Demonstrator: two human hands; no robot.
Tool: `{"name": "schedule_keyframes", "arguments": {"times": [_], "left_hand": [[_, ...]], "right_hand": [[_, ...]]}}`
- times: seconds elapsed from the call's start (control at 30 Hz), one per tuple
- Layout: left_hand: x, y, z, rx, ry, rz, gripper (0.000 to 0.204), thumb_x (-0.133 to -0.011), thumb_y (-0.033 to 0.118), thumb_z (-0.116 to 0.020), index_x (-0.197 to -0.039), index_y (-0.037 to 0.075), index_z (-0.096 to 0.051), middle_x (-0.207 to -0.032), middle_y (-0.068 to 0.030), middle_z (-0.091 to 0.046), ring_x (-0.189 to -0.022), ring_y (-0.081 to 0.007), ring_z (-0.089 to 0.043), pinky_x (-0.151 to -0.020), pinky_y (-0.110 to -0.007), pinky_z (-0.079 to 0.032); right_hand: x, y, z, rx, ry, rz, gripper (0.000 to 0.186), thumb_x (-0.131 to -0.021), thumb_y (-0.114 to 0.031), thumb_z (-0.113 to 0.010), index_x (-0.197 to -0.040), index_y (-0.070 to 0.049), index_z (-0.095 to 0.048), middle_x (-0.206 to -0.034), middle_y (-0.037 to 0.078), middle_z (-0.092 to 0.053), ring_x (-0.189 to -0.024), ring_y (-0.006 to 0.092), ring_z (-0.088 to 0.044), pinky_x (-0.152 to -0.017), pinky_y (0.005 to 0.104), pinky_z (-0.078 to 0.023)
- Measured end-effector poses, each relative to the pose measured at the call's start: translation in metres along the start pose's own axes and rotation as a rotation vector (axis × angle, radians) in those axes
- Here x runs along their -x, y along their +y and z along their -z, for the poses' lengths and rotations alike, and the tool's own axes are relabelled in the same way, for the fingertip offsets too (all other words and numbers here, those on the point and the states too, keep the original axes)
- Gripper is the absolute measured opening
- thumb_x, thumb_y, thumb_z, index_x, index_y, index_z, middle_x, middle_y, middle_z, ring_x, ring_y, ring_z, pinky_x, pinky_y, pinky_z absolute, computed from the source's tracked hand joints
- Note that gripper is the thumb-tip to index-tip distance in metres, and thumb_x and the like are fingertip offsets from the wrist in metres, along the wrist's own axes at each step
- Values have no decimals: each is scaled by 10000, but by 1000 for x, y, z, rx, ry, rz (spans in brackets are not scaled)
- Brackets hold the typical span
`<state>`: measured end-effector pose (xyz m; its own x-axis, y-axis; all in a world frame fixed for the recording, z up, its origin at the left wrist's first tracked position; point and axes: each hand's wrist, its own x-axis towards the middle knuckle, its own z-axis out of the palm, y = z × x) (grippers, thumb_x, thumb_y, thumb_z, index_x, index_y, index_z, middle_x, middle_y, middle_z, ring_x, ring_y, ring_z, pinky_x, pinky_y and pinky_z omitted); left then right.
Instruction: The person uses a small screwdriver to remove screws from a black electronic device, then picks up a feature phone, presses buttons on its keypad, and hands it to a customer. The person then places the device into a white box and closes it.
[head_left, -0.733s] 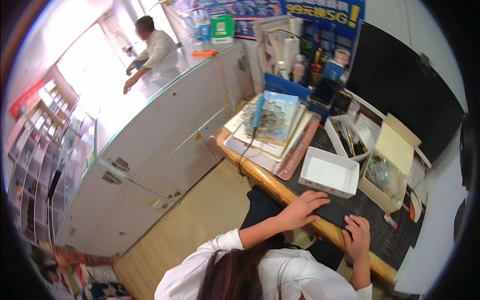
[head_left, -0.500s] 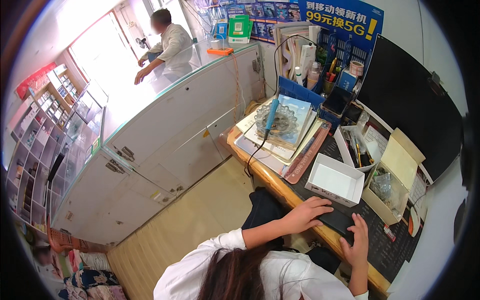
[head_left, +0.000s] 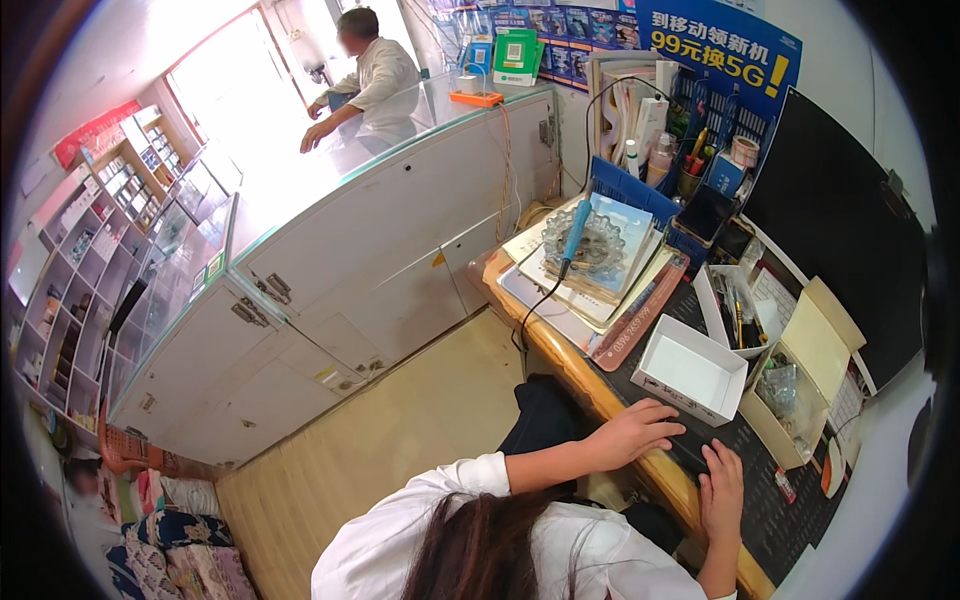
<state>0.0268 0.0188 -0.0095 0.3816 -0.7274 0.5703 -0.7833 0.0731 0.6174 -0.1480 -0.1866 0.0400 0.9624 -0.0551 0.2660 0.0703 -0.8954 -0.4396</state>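
Observation:
My left hand (head_left: pixel 632 435) rests at the front edge of the desk, palm down with its fingers stretched out. On the right, my right hand (head_left: pixel 722 490) lies on the black desk mat (head_left: pixel 765 515), its fingers slightly bent and apart. Between the two hands is a dark flat object (head_left: pixel 688 449), hard to tell from the mat; neither hand grips it. Just beyond my fingers sits a white open box (head_left: pixel 692 368) with nothing in it. Beside it a cream lidded box (head_left: pixel 790 405) stands open, holding clear plastic bags and small parts.
A blue soldering iron (head_left: pixel 575 238) lies across a glass ashtray (head_left: pixel 603 252) on stacked books. Farther back are a white box of tools (head_left: pixel 725 310), a blue rack (head_left: pixel 630 190) and a black monitor (head_left: pixel 840 235). A person (head_left: pixel 375 75) stands behind the glass-topped counter (head_left: pixel 400 200).
The whole view has shifted, so the scene sits farther right. My hands stay near the same spot, with the right fingers closer together; the dark object between them is less distinct.

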Motion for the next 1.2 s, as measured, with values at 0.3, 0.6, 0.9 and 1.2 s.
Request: {"name": "schedule_keyframes", "arguments": {"times": [0.3, 0.6, 0.9, 1.2], "left_hand": [[0, 25, 17, 441, -26, 168, 291, -982, 138, -641, -1250, 25, -631, -1289, -140, -647, -1244, -337, -599, -1021, -402, -484], [2, 43, 31, 533, 45, 258, 203, -1008, 146, -621, -1162, 21, -667, -1034, -122, -697, -883, -242, -669, -796, -336, -517], [9, 44, 45, 616, -163, 399, 276, -1032, 183, -598, -1251, 27, -662, -1089, -114, -715, -944, -212, -692, -819, -335, -526], [-1, 68, 63, 581, -461, 264, 351, -1046, 262, -586, -1263, -13, -610, -955, -214, -679, -829, -351, -677, -736, -408, -508]], "right_hand": [[-6, -25, 1, -348, 170, -91, 287, -956, -82, -587, -1224, 10, -632, -1220, 207, -674, -1112, 373, -652, -1007, 408, -487], [-1, -41, 17, -479, 137, -136, 395, -1034, -311, -534, -1188, 31, -657, -1199, 212, -707, -1123, 332, -688, -987, 383, -504], [6, -53, 14, -467, 136, -179, 336, -1032, -269, -551, -1125, 24, -689, -1081, 179, -750, -1009, 310, -737, -903, 360, -544], [0, -68, 29, -503, 45, -210, 256, -999, -194, -578, -1053, 25, -699, -959, 148, -756, -850, 267, -740, -777, 324, -546]]}}
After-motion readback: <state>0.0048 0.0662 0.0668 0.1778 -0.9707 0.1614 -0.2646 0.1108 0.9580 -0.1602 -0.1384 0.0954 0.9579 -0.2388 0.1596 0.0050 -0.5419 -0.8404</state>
